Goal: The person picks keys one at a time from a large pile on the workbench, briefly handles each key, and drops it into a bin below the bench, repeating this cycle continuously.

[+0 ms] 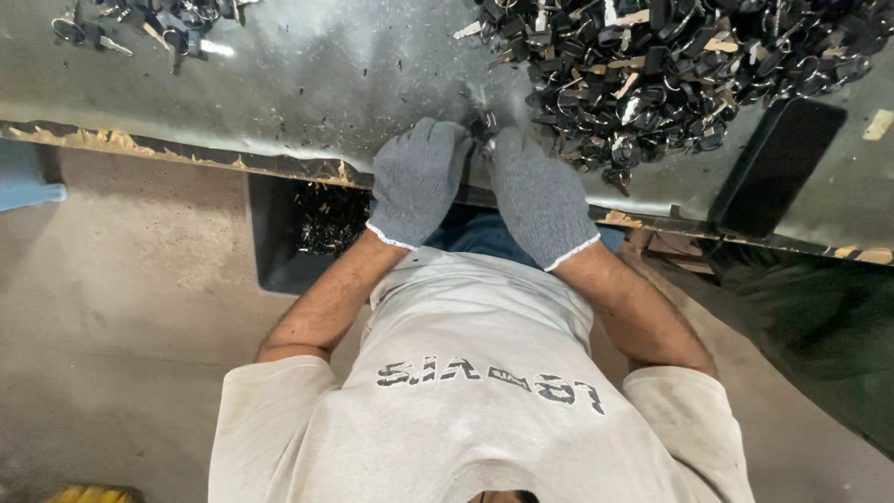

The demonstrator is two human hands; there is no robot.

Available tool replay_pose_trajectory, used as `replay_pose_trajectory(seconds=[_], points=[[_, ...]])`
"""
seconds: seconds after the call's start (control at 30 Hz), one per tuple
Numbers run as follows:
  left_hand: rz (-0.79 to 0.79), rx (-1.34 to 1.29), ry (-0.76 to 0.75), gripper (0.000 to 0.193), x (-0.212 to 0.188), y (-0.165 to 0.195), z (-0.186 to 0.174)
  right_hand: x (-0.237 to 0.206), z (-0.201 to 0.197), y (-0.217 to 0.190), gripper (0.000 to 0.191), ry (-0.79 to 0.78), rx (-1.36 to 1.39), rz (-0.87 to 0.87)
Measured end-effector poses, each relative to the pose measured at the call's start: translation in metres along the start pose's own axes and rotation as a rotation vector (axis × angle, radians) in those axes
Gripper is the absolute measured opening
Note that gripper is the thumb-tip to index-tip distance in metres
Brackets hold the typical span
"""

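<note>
Both gloved hands meet at the near edge of the metal bench [307,84], pinching a small key piece [483,125] between them: the left hand [416,179] curls in from eight o'clock and the right hand [538,196] from four o'clock, each grip narrow, fingertips closed on the same little part, though how firmly cannot be told because the gloves hide the fingertips. The piece sits just at the bench edge, right above a dark bin [279,247] on the floor at seven o'clock, which holds a few similar parts. My judgement is that the chief risk is a slip: thick knit gloves dull the feel, and a part this small, worked over an edge, could drop past the bin onto the concrete floor [121,307]. The big heap of black-headed keys [670,65] lies at one o'clock, touching the right hand's knuckles; a sideways nudge of that hand could drag some off the edge. A dark flat phone [778,166] at three o'clock rests near the rim and looks liable to be knocked too. A smaller cluster of keys [149,23] lies well apart at eleven o'clock.
</note>
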State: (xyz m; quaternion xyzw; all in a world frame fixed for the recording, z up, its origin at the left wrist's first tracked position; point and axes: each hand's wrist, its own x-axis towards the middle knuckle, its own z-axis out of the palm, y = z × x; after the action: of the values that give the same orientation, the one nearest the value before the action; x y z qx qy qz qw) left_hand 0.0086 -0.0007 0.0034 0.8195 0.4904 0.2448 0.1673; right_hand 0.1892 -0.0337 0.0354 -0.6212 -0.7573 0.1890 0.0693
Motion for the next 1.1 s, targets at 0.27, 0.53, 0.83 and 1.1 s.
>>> replay_pose_trajectory(seconds=[0.27, 0.53, 0.83, 1.1], points=[[0.017, -0.021, -0.052, 0.013, -0.01, 0.001, 0.01, 0.0, 0.009, -0.004, 0.014, -0.039, -0.267, 0.046], [0.026, -0.012, -0.066, 0.014, -0.012, -0.002, 0.011, 0.006, -0.008, 0.013, 0.028, -0.041, 0.203, -0.063], [0.047, -0.037, -0.104, 0.017, -0.015, -0.001, 0.011, -0.016, 0.012, 0.007, 0.016, 0.001, -0.307, -0.1], [0.095, -0.022, -0.134, 0.02, -0.021, 0.005, 0.012, 0.014, -0.016, -0.007, 0.021, -0.259, -0.054, 0.043]])
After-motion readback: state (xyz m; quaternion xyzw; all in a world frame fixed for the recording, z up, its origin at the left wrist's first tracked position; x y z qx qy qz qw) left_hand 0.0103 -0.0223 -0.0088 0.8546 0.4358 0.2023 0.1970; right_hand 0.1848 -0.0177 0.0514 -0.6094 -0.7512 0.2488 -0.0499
